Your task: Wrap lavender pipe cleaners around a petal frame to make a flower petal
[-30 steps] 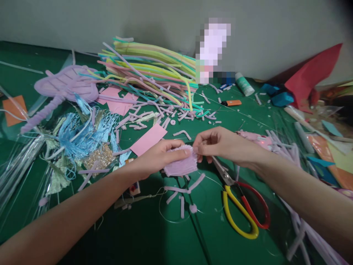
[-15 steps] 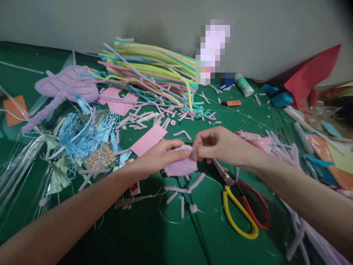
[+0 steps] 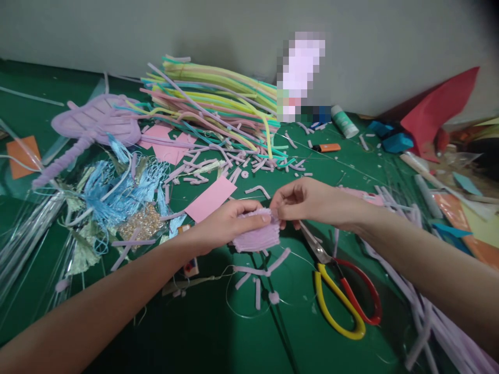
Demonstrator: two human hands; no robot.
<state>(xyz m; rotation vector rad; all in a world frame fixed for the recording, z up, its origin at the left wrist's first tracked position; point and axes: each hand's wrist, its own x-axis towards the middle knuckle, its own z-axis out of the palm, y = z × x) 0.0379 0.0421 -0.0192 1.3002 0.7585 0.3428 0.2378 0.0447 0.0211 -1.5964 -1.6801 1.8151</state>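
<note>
A small lilac piece, made of pipe cleaners laid side by side in ribbed rows, is gripped by my left hand, thumb on top and fingers behind. At its upper right corner, my right hand pinches with thumb and index finger; the exact bit between the fingertips is hidden. Scissors with one yellow and one red handle lie just below my right hand, their blade tips near its fingers. Under the piece, cut lilac pipe-cleaner lengths and a loop of clear thread rest on the green table.
Behind lies a bundle of coloured pipe cleaners. Blue tassels, a bag of gold beads and a lilac leaf-shaped piece are at left. An orange lighter and a glue stick sit beyond my right hand.
The lilac piece has shifted and turned slightly in my fingers. My right hand stays at its corner, its wrist a little higher; the view has tilted a touch.
</note>
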